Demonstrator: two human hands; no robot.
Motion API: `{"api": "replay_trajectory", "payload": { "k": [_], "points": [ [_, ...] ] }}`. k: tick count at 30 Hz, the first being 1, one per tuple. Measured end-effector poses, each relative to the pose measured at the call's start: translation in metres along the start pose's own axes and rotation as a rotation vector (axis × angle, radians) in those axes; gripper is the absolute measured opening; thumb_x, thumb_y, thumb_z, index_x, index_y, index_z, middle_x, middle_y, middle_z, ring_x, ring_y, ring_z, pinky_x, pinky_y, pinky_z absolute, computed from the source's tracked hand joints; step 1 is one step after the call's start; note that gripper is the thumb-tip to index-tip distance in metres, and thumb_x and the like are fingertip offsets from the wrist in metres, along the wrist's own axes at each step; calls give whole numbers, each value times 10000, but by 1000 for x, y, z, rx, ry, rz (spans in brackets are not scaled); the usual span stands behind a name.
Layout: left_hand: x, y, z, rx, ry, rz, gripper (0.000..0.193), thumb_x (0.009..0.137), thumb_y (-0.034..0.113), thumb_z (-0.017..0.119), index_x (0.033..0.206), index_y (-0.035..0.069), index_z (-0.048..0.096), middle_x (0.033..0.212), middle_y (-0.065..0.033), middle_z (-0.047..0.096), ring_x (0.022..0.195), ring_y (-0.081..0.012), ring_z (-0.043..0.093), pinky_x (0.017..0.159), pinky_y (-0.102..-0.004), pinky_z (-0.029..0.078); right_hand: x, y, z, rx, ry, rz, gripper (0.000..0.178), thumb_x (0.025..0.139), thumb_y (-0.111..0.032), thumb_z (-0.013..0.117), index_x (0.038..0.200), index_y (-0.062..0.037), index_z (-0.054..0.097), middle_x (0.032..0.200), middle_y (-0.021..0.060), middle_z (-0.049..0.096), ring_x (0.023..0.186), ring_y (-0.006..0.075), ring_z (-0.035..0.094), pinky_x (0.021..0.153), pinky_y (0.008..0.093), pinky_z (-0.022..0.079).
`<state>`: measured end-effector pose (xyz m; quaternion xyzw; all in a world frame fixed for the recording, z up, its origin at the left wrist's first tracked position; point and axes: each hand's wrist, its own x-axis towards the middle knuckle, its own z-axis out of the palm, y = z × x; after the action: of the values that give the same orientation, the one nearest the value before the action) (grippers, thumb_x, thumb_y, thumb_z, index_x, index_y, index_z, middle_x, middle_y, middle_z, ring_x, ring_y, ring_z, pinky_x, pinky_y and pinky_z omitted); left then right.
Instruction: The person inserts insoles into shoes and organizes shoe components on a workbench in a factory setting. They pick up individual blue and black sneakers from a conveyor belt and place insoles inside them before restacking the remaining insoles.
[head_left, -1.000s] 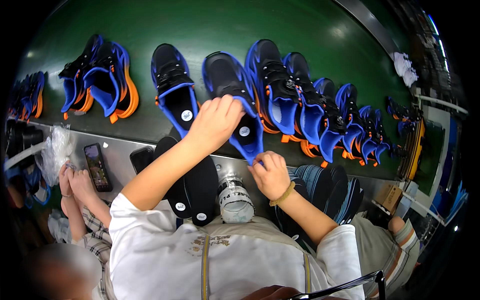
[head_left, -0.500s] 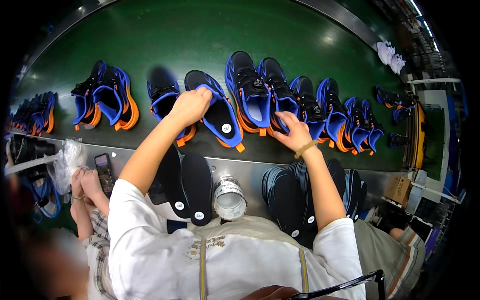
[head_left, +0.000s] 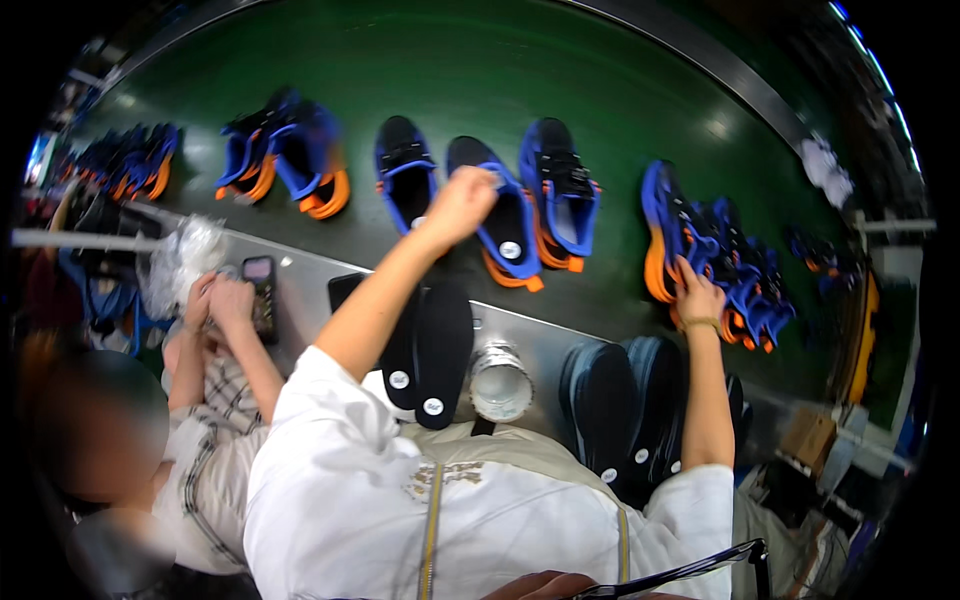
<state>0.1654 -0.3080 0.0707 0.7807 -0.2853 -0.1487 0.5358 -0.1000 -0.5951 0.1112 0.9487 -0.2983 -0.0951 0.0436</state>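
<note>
My left hand point(head_left: 462, 207) is closed at the tongue of a black and blue sports shoe point(head_left: 510, 225) with an orange sole. A black insole with a round white sticker shows inside that shoe. Left of it stands a similar shoe point(head_left: 408, 185), partly behind my wrist. Just to the right, another such shoe point(head_left: 562, 190) stands untouched. Farther right, my right hand point(head_left: 700, 298) has its fingers curled at the heel of a shoe point(head_left: 660, 230), beside a tight row of like shoes point(head_left: 740, 270). My fingertips there are partly blurred.
Black insoles point(head_left: 443, 355) lie near me on the metal ledge, beside a clear tape roll point(head_left: 501, 385). Stacked insoles point(head_left: 600, 410) are to the right. More shoes point(head_left: 285, 150) stand left on the green surface point(head_left: 620, 90). At left a co-worker's hands point(head_left: 220, 300) are beside a phone point(head_left: 258, 285).
My right hand has moved right with a shoe, leaving a gap beside the middle shoes. My left hand stays at its shoe's tongue. The whole view has shifted and tilted.
</note>
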Motion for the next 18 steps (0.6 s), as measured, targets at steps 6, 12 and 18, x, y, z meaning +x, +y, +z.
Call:
{"api": "replay_trajectory", "payload": {
  "k": [6, 12, 18],
  "points": [
    [-5, 26, 17, 527, 70, 162, 195, 712, 209, 568, 728, 32, 487, 702, -118, 551, 577, -314, 546, 522, -372, 448, -79, -52, -54, 373, 299, -425, 313, 736, -105, 579, 1037, -36, 534, 997, 116, 537, 957, 267, 488, 883, 385, 321],
    [8, 19, -2, 1002, 86, 369, 276, 684, 209, 591, 872, 63, 452, 542, -48, 530, 503, -236, 560, 473, -341, 424, -186, -73, -58, 555, 74, -206, 309, 723, -76, 586, 1017, 3, 534, 1065, 185, 482, 986, 336, 458, 869, 373, 338],
    [30, 25, -16, 980, -313, 206, 143, 696, 185, 536, 737, 68, 608, 687, -94, 624, 637, -248, 617, 531, -359, 471, -246, -67, -32, 421, -87, -112, 544, 652, -212, 677, 1142, -69, 489, 1130, 234, 397, 974, 363, 443, 825, 402, 379]
  ]
}}
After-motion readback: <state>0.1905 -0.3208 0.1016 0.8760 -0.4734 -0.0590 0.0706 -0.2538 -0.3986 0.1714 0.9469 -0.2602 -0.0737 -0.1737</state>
